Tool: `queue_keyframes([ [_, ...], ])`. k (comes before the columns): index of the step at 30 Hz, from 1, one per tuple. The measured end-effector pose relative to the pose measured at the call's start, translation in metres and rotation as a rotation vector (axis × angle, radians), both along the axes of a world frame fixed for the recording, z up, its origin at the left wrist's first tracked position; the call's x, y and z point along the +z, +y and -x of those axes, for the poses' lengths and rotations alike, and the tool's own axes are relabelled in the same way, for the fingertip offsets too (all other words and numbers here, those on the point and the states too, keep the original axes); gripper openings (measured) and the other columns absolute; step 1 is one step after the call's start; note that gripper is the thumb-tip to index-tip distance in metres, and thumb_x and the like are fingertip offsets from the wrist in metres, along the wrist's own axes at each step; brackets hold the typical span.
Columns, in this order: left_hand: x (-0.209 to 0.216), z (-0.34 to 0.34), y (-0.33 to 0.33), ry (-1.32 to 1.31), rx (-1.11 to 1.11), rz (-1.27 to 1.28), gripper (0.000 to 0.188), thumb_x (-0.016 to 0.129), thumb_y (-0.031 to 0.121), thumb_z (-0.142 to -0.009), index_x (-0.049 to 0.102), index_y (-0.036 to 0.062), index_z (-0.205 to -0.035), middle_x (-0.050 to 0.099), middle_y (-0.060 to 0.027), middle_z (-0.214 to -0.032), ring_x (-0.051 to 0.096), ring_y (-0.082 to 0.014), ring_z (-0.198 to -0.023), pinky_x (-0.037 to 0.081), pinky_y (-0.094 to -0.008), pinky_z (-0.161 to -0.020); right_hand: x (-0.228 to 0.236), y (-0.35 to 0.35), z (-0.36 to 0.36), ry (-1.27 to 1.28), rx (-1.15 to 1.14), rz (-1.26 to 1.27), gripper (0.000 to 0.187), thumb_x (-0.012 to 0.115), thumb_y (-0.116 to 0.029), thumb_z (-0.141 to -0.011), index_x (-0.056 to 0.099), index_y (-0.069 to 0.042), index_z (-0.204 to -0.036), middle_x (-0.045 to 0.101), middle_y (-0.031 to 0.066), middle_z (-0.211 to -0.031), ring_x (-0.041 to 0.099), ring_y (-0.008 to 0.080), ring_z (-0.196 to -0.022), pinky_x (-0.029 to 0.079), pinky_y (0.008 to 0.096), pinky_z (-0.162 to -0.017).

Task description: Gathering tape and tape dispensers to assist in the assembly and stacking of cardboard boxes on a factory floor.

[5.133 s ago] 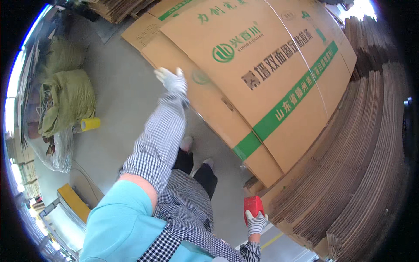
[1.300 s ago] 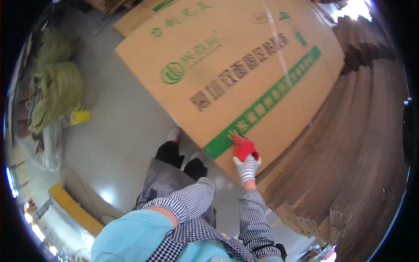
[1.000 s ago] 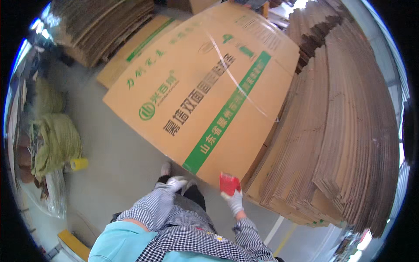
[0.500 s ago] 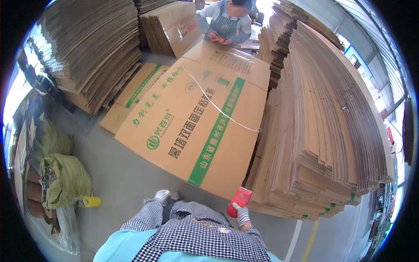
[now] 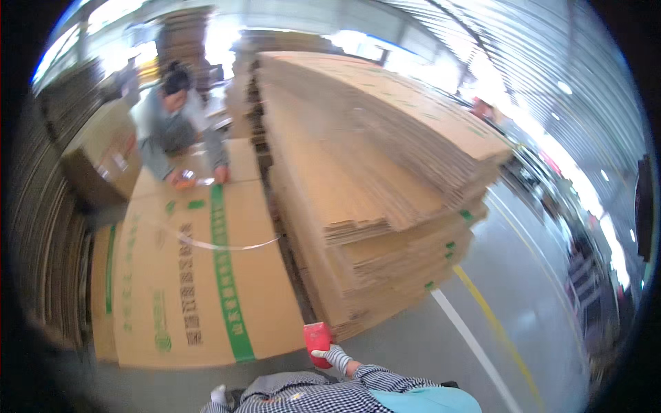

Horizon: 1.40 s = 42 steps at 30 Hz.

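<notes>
My right hand (image 5: 334, 358), in a striped white glove, is wrapped round a red, flat, round-cornered tool (image 5: 317, 342); its exact kind does not show. It is held out beside the near corner of a large printed cardboard sheet (image 5: 141, 303) with a green band. My left hand (image 5: 219, 396), also gloved, hangs low at the bottom edge near my checked apron, and its fingers are too blurred to read. Across the cardboard lies a thin white strap (image 5: 206, 245). At the sheet's far end a co-worker (image 5: 172, 131) leans in, both hands low over the cardboard.
A tall stack of flat cardboard (image 5: 385, 179) stands close on the right of the sheet. More cardboard stacks (image 5: 48, 227) line the left side. Grey floor with a yellow line (image 5: 492, 320) and a white line (image 5: 468, 344) runs along the right.
My view has swung right and up, so the sheet now sits further left. The co-worker has bent forward, hands lower onto the cardboard. The red tool stays in my right hand.
</notes>
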<state>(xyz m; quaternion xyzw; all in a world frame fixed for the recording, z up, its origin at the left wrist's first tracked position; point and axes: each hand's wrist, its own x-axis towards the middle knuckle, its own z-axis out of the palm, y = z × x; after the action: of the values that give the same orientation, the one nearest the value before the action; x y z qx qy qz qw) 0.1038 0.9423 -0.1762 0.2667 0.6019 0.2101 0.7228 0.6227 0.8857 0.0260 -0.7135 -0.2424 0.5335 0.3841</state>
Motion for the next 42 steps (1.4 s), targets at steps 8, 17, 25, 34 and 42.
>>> queue_keyframes([
  [8, 0.055, -0.069, 0.063, -0.470, 0.411, 0.046, 0.049, 0.042, 0.045, -0.096, 0.054, 0.0092, -0.127, 0.061, -0.0170, -0.117, 0.061, -0.0347, -0.101, 0.051, -0.0507, -0.082, 0.052, -0.062, -0.025, 0.019, -0.165, -0.111, 0.061, 0.081, -0.043, -0.072, 0.063, -0.008, -0.118, 0.068, 0.0093, -0.107, 0.064, 0.0219, -0.097, 0.050, 0.0375, -0.086],
  [17, 0.082, -0.164, 0.112, -0.624, 1.237, -0.103, 0.057, 0.044, 0.043, -0.097, 0.041, 0.0082, -0.141, 0.043, -0.0129, -0.145, 0.048, -0.0316, -0.125, 0.041, -0.0506, -0.103, 0.095, -0.129, -0.054, 0.368, -0.448, 0.087, 0.033, 0.071, -0.010, -0.080, 0.060, -0.008, -0.110, 0.066, 0.0066, -0.097, 0.064, 0.0238, -0.087, 0.054, 0.0407, -0.075],
  [25, 0.223, -0.133, 0.102, -0.352, 0.998, -0.287, 0.054, 0.072, 0.028, -0.083, 0.052, 0.0042, -0.128, 0.062, -0.0113, -0.120, 0.060, -0.0274, -0.107, 0.051, -0.0435, -0.090, 0.041, -0.136, -0.083, 0.308, -0.272, 0.102, 0.036, 0.074, -0.029, -0.078, 0.066, -0.003, -0.101, 0.068, 0.0077, -0.089, 0.064, 0.0228, -0.081, 0.051, 0.0383, -0.072],
  [34, 0.304, -0.095, -0.044, 0.014, 1.046, -0.403, 0.054, 0.081, 0.034, -0.076, 0.063, -0.0045, -0.109, 0.068, -0.0112, -0.102, 0.063, -0.0214, -0.093, 0.049, -0.0345, -0.086, 0.015, -0.147, -0.070, 0.198, -0.136, 0.045, 0.042, 0.075, -0.037, -0.076, 0.069, -0.001, -0.097, 0.069, 0.0079, -0.086, 0.064, 0.0223, -0.078, 0.050, 0.0373, -0.070],
  [42, 0.160, -0.076, -0.355, 0.008, 0.816, -0.034, 0.064, 0.070, 0.043, -0.086, 0.054, -0.0002, -0.130, 0.059, -0.0149, -0.127, 0.053, -0.0258, -0.118, 0.041, -0.0360, -0.103, 0.031, -0.201, 0.018, 0.079, -0.090, 0.043, 0.034, 0.073, -0.020, -0.077, 0.064, -0.004, -0.105, 0.067, 0.0062, -0.093, 0.064, 0.0231, -0.084, 0.052, 0.0397, -0.074],
])
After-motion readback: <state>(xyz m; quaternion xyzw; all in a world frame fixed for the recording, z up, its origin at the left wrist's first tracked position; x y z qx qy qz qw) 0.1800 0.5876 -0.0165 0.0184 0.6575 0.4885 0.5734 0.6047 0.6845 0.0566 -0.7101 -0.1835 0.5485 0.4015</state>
